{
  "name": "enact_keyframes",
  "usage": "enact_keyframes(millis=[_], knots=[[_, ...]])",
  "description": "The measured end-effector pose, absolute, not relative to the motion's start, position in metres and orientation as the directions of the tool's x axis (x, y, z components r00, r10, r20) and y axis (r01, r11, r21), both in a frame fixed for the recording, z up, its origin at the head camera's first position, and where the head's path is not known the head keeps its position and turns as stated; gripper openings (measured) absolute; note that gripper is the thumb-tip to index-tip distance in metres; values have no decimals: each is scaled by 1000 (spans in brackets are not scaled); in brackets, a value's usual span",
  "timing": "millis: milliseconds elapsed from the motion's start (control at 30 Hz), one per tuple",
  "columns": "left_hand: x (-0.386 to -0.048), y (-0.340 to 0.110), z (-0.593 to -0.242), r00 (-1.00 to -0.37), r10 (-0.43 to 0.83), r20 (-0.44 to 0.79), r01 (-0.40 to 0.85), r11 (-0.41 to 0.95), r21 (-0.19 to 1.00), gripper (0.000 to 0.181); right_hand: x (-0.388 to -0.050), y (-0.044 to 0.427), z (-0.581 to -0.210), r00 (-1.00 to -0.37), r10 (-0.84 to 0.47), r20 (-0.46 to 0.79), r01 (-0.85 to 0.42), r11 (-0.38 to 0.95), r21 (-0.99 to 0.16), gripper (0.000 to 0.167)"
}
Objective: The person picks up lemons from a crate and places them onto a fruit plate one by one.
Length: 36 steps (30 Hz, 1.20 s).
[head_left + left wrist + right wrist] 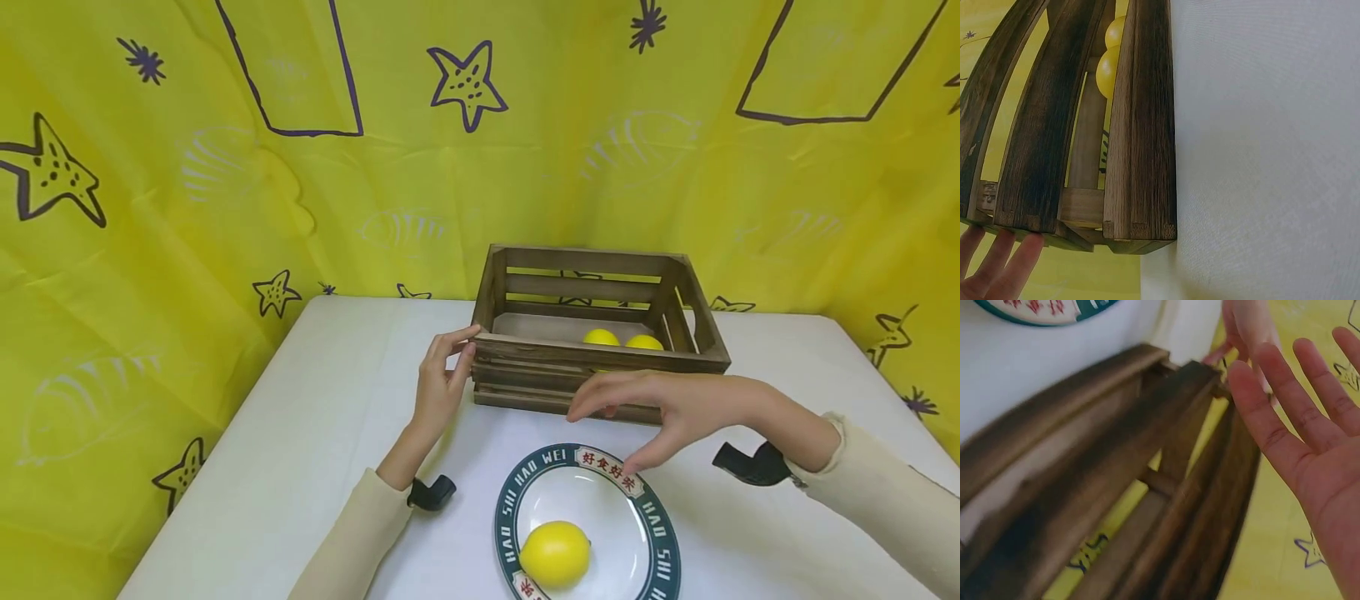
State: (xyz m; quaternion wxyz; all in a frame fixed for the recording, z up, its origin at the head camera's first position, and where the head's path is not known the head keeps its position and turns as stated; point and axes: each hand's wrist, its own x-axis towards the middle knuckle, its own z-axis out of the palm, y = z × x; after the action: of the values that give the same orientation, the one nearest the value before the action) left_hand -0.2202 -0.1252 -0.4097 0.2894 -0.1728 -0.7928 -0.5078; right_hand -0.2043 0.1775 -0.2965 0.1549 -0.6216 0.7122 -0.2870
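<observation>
Left hand [437, 383], fingers straight, touches the brown slatted wooden crate [540, 357]: press softly. In front, the loose right hand [678, 402] holds nothing.

L arm [363, 533] fwd, L hand [438, 390] fingers extd | R arm [877, 483] angled in, R hand [667, 407] thumb spread

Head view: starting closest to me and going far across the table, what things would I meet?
Lemon on the plate → crate's front wall → two yellow fruits inside → crate's back wall → yellow cloth behind.
</observation>
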Motion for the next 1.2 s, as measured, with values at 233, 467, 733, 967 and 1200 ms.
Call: enact_keyframes(millis=[233,467,733,967,1200], knots=[[-220,-125,-410,-783,-19,622,558,423,714,27,-219,190,-278,-178,-966,188,-823,41,-567,60],[-220,-124,-409,-784,-17,621,555,430,712,27,-239,201,-265,-163,-953,254,-851,5,-526,57],[-220,-125,-409,-777,-25,629,559,430,709,26,-265,204,-252,-191,-939,286,-826,-4,-564,62],[-222,-127,-409,-773,-32,634,563,427,708,26,-285,206,-241,-322,-924,208,-777,133,-615,54],[-221,-125,-409,-785,-24,619,552,425,717,26,-308,210,-240,-401,-906,139,-697,203,-687,39]])
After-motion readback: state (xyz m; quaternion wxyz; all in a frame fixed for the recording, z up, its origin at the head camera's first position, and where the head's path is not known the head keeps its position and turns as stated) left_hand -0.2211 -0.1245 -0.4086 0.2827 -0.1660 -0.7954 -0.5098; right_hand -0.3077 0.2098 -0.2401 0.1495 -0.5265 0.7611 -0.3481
